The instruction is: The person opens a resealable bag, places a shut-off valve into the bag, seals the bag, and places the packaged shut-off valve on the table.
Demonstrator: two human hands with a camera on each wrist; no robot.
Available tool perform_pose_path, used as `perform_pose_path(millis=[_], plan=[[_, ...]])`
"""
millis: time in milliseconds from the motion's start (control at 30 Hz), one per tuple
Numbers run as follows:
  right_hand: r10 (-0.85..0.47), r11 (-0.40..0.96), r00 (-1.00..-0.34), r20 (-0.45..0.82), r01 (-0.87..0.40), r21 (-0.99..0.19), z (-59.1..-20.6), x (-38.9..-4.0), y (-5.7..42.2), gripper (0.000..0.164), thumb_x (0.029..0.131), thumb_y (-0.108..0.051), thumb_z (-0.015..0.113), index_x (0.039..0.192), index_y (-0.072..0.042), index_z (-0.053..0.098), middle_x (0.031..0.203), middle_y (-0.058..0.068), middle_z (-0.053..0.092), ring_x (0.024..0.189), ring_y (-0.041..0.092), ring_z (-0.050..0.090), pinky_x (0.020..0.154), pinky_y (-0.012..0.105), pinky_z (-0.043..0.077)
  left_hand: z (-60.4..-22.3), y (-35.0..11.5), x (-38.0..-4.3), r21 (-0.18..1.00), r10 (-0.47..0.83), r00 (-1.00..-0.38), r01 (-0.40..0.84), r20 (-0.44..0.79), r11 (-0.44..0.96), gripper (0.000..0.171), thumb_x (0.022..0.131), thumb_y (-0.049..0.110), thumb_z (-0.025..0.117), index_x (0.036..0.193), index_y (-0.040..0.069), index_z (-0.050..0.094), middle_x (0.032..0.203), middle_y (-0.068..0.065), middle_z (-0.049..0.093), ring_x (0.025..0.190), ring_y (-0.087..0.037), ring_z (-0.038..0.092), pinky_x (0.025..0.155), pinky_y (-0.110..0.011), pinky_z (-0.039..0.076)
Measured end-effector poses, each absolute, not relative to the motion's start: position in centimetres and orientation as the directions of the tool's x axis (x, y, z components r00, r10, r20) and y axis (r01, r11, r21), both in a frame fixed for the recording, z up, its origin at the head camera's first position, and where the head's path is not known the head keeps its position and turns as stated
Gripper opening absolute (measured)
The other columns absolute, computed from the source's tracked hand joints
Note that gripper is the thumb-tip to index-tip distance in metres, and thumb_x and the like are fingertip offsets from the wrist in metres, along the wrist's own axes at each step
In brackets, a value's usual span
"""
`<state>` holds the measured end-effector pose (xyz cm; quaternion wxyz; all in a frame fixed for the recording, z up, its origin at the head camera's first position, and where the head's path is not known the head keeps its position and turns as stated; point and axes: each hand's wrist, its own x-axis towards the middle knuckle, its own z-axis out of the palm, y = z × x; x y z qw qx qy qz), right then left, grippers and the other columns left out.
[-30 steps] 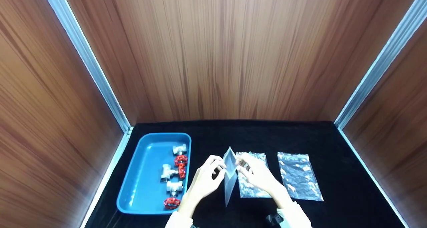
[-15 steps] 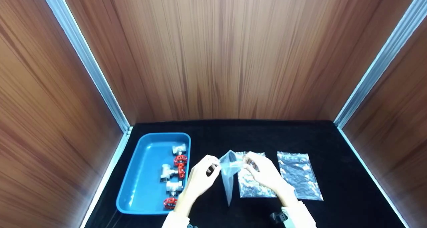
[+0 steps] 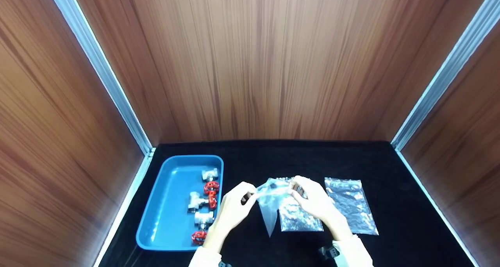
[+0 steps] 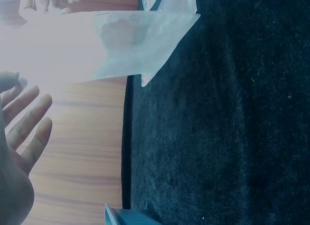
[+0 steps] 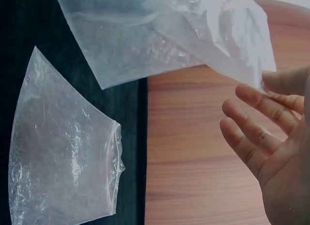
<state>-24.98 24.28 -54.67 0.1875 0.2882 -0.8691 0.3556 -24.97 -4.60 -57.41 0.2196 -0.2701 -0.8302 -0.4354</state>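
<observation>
Between both hands a clear plastic bag (image 3: 269, 208) hangs by its top edge, its lower corner pointing down. My left hand (image 3: 237, 204) pinches one side of the mouth between thumb and index finger; in the left wrist view its other fingers (image 4: 30, 125) stay spread. The opposite side is pinched by my right hand (image 3: 312, 198), whose thumb and index finger meet at the edge of the bag (image 5: 193, 40) in the right wrist view. The mouth is pulled wide sideways. Beneath the right hand lies a second clear bag (image 3: 300, 218), partly covered.
A third clear bag (image 3: 351, 206) lies flat on the black cloth (image 3: 410, 220) to the right. At left stands a blue tray (image 3: 164, 204) with several red-handled metal valves (image 3: 204, 218) along its right side. Wood-grain panels (image 3: 269, 63) enclose the back and sides.
The hands have drawn apart, the right one moving rightward and the left slightly leftward. The bag's mouth has spread from a narrow upright diamond to a wide, stretched top.
</observation>
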Motion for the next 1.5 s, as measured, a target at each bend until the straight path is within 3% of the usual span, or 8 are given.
perform_pose_path(millis=[233,367,567,733,867,1100,1300,1500], plan=[[-0.340,0.587,-0.772,0.537,-0.620,-0.520,-54.9,-25.0,24.4,0.022,0.090,-0.009,0.076,0.106,-0.024,0.071,0.094,-0.015,0.069,0.076,0.003,0.062,0.067,0.026,0.055,-57.2,-4.5,-24.8,0.638,0.244,-0.797,0.592,0.552,0.491,0.008,0.098,0.021,0.078,0.100,0.025,0.071,0.094,0.014,0.069,0.078,-0.002,0.063,0.069,-0.024,0.057],[-0.318,0.605,-0.795,0.516,-0.589,-0.535,-54.8,-24.9,24.3,0.027,0.092,-0.012,0.075,0.118,-0.021,0.073,0.095,-0.016,0.069,0.075,0.004,0.063,0.065,0.029,0.056,-57.4,-4.3,-24.9,0.664,0.250,-0.795,0.602,0.553,0.443,0.005,0.099,0.022,0.076,0.102,0.022,0.072,0.098,0.010,0.071,0.079,0.000,0.063,0.068,-0.027,0.059],[-0.312,0.608,-0.811,0.496,-0.571,-0.552,-54.6,-24.8,24.2,0.021,0.098,-0.021,0.076,0.117,-0.026,0.070,0.096,-0.018,0.068,0.074,0.007,0.063,0.061,0.033,0.055,-57.7,-4.0,-24.9,0.694,0.250,-0.815,0.577,0.522,0.431,0.008,0.101,0.029,0.075,0.105,0.023,0.073,0.101,0.011,0.073,0.082,-0.001,0.067,0.069,-0.024,0.058],[-0.339,0.544,-0.766,0.545,-0.633,-0.551,-54.5,-24.8,23.7,0.030,0.096,-0.021,0.079,0.124,-0.017,0.070,0.100,-0.013,0.070,0.078,0.004,0.065,0.064,0.028,0.056,-57.8,-3.8,-24.6,0.701,0.273,-0.815,0.579,0.511,0.416,0.010,0.101,0.030,0.074,0.108,0.023,0.075,0.101,0.010,0.074,0.081,-0.005,0.069,0.068,-0.028,0.060],[-0.376,0.485,-0.705,0.601,-0.703,-0.521,-54.6,-25.0,23.3,0.033,0.094,-0.015,0.080,0.125,-0.010,0.070,0.103,-0.006,0.071,0.085,0.006,0.067,0.066,0.032,0.059,-57.9,-3.7,-24.5,0.714,0.293,-0.823,0.569,0.487,0.409,0.010,0.101,0.028,0.074,0.110,0.024,0.075,0.105,0.010,0.074,0.084,-0.001,0.068,0.070,-0.029,0.061],[-0.434,0.454,-0.648,0.626,-0.757,-0.469,-54.7,-25.2,22.9,0.026,0.096,-0.014,0.078,0.120,-0.021,0.074,0.121,0.004,0.074,0.091,0.010,0.069,0.072,0.022,0.057,-58.3,-3.8,-24.5,0.728,0.312,-0.845,0.534,0.435,0.430,0.008,0.101,0.028,0.073,0.109,0.026,0.074,0.107,0.011,0.074,0.087,-0.001,0.068,0.072,-0.027,0.061],[-0.447,0.479,-0.633,0.632,-0.766,-0.428,-54.8,-25.3,23.0,0.016,0.097,-0.012,0.077,0.111,-0.017,0.075,0.120,0.007,0.075,0.091,0.008,0.069,0.074,0.031,0.060,-58.6,-4.2,-24.5,0.693,0.338,-0.821,0.570,0.460,0.441,0.008,0.102,0.027,0.072,0.109,0.023,0.072,0.101,0.008,0.071,0.086,0.000,0.066,0.071,-0.032,0.062],[-0.472,0.459,-0.621,0.627,-0.779,-0.427,-54.7,-25.3,22.8,0.017,0.097,-0.009,0.075,0.114,-0.014,0.074,0.113,0.006,0.075,0.092,0.011,0.070,0.073,0.032,0.060,-58.6,-4.2,-24.5,0.668,0.438,-0.777,0.620,0.451,0.411,0.029,0.098,0.014,0.073,0.126,0.020,0.073,0.118,0.002,0.068,0.090,-0.005,0.069,0.073,-0.032,0.063]])
